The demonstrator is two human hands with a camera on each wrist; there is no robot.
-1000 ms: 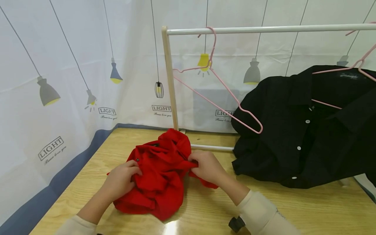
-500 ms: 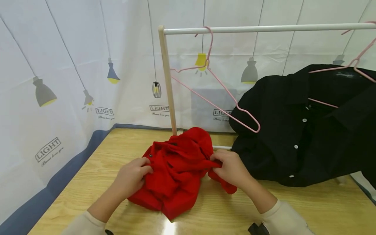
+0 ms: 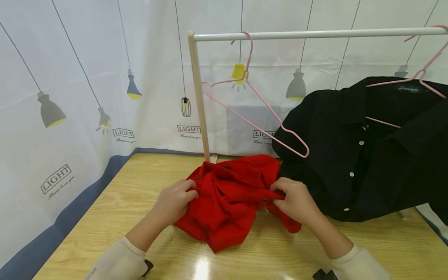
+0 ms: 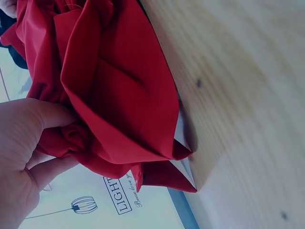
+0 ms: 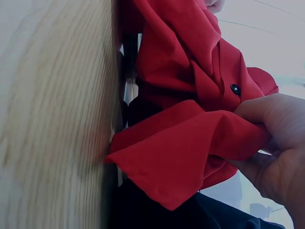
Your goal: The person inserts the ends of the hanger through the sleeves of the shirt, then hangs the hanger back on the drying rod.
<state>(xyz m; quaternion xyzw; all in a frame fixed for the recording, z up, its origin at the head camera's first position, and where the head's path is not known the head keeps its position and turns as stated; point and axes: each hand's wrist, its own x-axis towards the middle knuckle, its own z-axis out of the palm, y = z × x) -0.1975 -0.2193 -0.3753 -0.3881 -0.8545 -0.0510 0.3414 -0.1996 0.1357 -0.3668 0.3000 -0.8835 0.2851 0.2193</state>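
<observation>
A crumpled red shirt [image 3: 224,210] with dark buttons is held between both hands over the table. At its left side the left hand [image 3: 176,202] pinches the cloth between thumb and fingers. The right hand [image 3: 295,198] grips the shirt's right side, where a loose flap hangs down below the fingers. In the left wrist view, folds of the red shirt [image 4: 119,95] droop beside the wooden surface. A dark button shows on the red shirt [image 5: 181,143] near the thumb in the right wrist view. Some fingertips are hidden in the fabric.
A white-railed clothes rack [image 3: 315,35] stands behind on the wooden table [image 3: 115,217]. From it hang a bare pink hanger [image 3: 264,103] and, at the right, a black shirt [image 3: 329,155] on another pink hanger. A curtain printed with lamps [image 3: 154,77] closes off the back.
Both hands have moved to the right with the red shirt. They have also spread it somewhat wider, its right part now reaching the front of the black shirt.
</observation>
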